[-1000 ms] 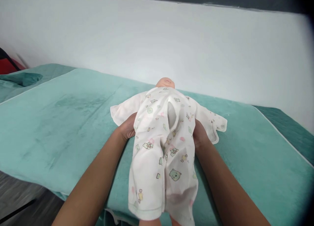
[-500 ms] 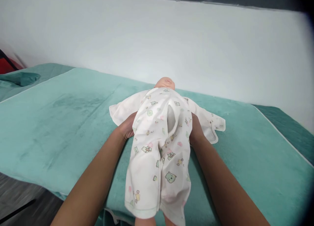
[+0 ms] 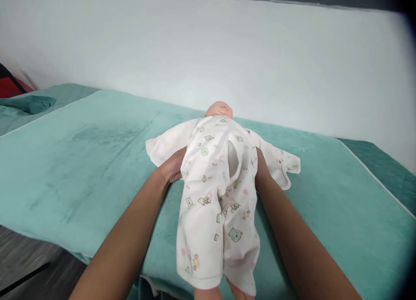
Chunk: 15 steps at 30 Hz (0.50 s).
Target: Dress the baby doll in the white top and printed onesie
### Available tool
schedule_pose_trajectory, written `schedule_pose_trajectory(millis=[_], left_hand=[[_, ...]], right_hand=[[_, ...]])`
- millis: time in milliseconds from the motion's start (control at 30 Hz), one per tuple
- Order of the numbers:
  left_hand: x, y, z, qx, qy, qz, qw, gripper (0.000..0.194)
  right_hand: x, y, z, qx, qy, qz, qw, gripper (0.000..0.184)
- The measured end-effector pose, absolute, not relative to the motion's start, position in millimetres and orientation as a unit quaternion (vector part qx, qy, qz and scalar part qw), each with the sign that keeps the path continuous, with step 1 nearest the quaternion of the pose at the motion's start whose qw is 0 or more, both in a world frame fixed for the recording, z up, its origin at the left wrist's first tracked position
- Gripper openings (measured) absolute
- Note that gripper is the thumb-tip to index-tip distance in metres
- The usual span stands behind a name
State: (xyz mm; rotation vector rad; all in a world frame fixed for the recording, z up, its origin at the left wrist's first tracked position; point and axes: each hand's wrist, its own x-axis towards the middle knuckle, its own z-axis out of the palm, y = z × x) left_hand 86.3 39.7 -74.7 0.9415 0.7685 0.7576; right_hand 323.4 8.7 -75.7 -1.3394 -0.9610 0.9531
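A baby doll [image 3: 221, 109] lies on its back, head away from me, on a green padded cover. It wears white trousers [image 3: 203, 230] printed with little bears, with a slit opening at the crotch, pulled high over its body. A white long-sleeved top [image 3: 175, 137] spreads out to both sides beneath. My left hand [image 3: 173, 165] reaches in at the left side of the doll's waist, and my right hand [image 3: 261, 167] at the right side. The trousers and body hide the fingers of both hands. Bare doll feet [image 3: 208, 293] show at the bottom edge.
The green cover [image 3: 81, 170] spreads over the table, up to a white wall [image 3: 195, 48] behind the doll's head. Crumpled darker green cloth [image 3: 29, 104] lies at the far left. Something red and black [image 3: 9, 85] stands beyond it, and grey floor shows lower left.
The trouser legs and doll's feet have swung to the right. Both hands stay at the doll's sides, shifted slightly right in view.
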Motion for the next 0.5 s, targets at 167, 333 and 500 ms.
schedule_pose_trajectory(millis=[167,333,500], left_hand=[[84.5,39.8,-76.2,0.432,0.378,0.34,0.745,0.049],[82.9,40.2,-77.5,0.436,0.361,0.341,0.75,0.045],[84.4,36.7,-71.5,0.451,0.372,0.336,0.739,0.04]], right_hand=[[340.9,23.4,-98.8,-0.567,-0.537,0.312,0.54,0.009],[342.7,17.3,-98.4,-0.547,-0.542,0.334,0.544,0.024],[328.3,-5.8,-79.9,-0.529,-0.471,0.423,0.566,0.025]])
